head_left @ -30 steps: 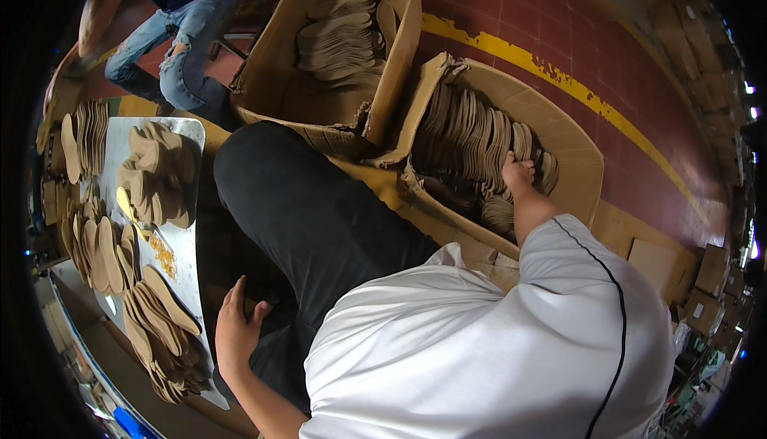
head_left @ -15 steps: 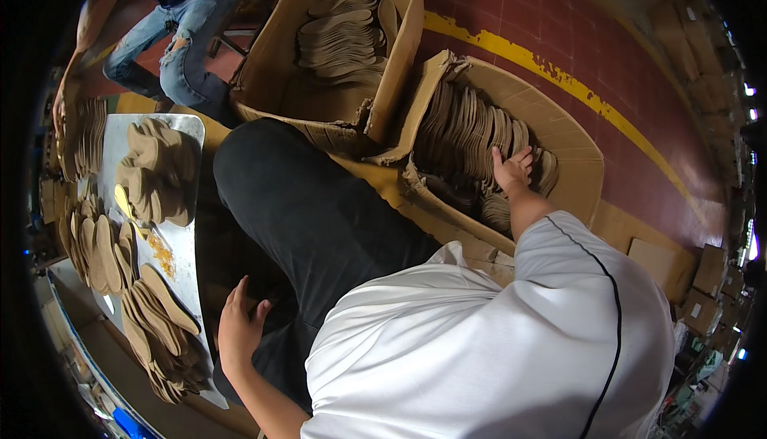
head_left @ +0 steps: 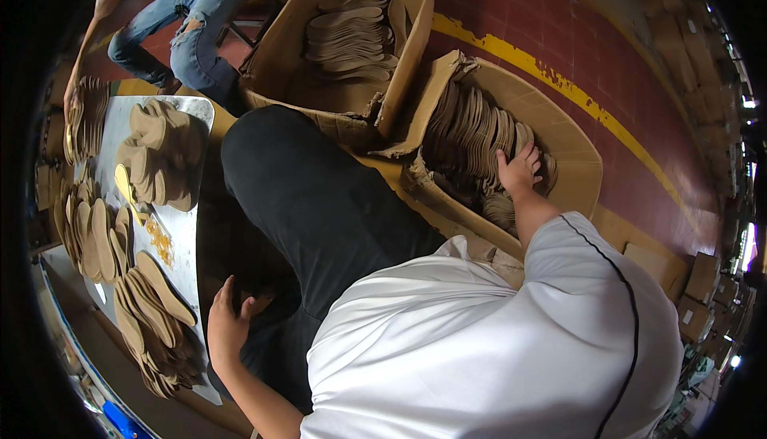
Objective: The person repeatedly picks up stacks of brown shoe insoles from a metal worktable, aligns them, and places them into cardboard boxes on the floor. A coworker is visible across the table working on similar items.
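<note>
My right hand reaches into a cardboard box on the floor at my right and rests with spread fingers on a row of tan insoles standing on edge; I cannot tell if it grips any. My left hand lies open on my thigh, in black trousers, beside the worktable's edge. It holds nothing. Fanned stacks of tan insoles lie on the metal table just left of that hand.
A second cardboard box with flat stacked insoles stands beyond the first. More insole piles cover the table. Another person in jeans sits at the far end, a hand on a stack. A yellow line crosses the red floor.
My right hand has shifted slightly over the insoles in the box. The other person's hand has come down onto a stack at the table's far end. My left hand stays put.
</note>
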### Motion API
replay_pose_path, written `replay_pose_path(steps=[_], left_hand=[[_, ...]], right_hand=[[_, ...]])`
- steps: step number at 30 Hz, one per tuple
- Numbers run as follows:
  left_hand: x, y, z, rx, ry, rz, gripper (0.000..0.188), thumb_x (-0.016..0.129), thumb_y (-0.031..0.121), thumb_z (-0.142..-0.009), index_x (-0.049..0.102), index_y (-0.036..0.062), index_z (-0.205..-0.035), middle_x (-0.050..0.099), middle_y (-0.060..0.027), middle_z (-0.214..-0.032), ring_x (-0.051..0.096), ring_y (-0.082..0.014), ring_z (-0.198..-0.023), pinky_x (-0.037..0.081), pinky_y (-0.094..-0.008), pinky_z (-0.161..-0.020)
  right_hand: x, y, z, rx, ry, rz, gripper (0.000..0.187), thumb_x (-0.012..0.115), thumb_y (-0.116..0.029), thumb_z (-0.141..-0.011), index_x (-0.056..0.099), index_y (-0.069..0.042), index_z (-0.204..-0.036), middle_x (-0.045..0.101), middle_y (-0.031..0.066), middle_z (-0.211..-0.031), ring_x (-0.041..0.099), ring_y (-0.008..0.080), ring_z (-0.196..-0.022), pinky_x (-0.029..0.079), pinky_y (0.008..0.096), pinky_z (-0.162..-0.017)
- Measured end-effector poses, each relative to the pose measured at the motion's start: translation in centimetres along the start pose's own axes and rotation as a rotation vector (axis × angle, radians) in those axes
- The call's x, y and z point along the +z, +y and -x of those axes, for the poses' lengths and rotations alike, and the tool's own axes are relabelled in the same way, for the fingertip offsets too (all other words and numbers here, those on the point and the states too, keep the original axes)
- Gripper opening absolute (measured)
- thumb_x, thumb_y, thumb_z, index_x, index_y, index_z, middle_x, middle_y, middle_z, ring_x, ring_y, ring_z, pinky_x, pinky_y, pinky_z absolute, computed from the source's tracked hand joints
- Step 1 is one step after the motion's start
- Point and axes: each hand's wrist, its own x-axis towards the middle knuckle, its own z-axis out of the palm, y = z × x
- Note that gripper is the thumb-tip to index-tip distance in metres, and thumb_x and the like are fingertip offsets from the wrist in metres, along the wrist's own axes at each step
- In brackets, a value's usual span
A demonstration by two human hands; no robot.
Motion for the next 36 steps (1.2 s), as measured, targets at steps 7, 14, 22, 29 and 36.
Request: replay_pose_path(steps=[7, 14, 22, 29, 36], left_hand=[[2.3, -1.3, 0.6, -0.110, -0.122, 0.162, 0.067, 0.084, 0.027, -0.106, 0.061, 0.0012, -0.163, 0.071, -0.0309, -0.151, 0.068, -0.0471, -0.141, 0.056, -0.0506, -0.119], [3.0, -1.0, 0.4, -0.110, -0.074, 0.335, 0.070, 0.086, 0.028, -0.104, 0.061, 0.0004, -0.163, 0.072, -0.0308, -0.150, 0.070, -0.0471, -0.140, 0.057, -0.0507, -0.117], [3.2, -1.4, 0.4, -0.092, -0.099, 0.194, 0.069, 0.086, 0.030, -0.103, 0.063, 0.0018, -0.162, 0.072, -0.0277, -0.151, 0.069, -0.0457, -0.141, 0.055, -0.0488, -0.119], [-2.9, -0.1, 1.8, -0.004, -0.014, 0.257, 0.072, 0.084, 0.037, -0.104, 0.060, 0.0078, -0.165, 0.069, -0.0230, -0.158, 0.066, -0.0432, -0.145, 0.054, -0.0487, -0.120], [-9.5, -1.7, 3.3, 0.181, 0.323, 0.314, 0.065, 0.081, 0.038, -0.107, 0.063, 0.0057, -0.160, 0.075, -0.0230, -0.146, 0.071, -0.0432, -0.134, 0.057, -0.0500, -0.114]], right_hand=[[-1.3, 1.6, -1.8, 0.270, -0.178, 0.025, 0.117, 0.073, -0.053, -0.107, -0.003, -0.015, -0.187, 0.014, 0.0259, -0.191, 0.029, 0.0493, -0.171, 0.032, 0.0652, -0.138], [-2.7, 1.1, -1.2, 0.261, -0.513, 0.073, 0.117, 0.067, -0.031, -0.108, -0.019, -0.006, -0.183, 0.002, 0.0328, -0.192, 0.026, 0.0496, -0.174, 0.028, 0.0519, -0.143], [-1.1, 0.8, -0.6, -0.056, -0.595, 0.488, 0.105, 0.066, -0.023, -0.107, -0.005, 0.002, -0.180, 0.023, 0.0343, -0.185, 0.039, 0.0450, -0.169, 0.038, 0.0515, -0.137], [-6.8, -3.3, -3.9, -0.400, -0.452, 0.766, 0.043, 0.072, -0.022, -0.101, 0.082, -0.005, -0.139, 0.076, 0.0203, -0.152, 0.073, 0.0395, -0.141, 0.059, 0.0520, -0.116], [-21.6, -26.6, 11.3, -0.992, 0.059, 0.139, 0.040, 0.069, -0.021, -0.110, 0.074, 0.001, -0.143, 0.081, 0.0247, -0.128, 0.078, 0.0435, -0.115, 0.061, 0.0498, -0.103]])
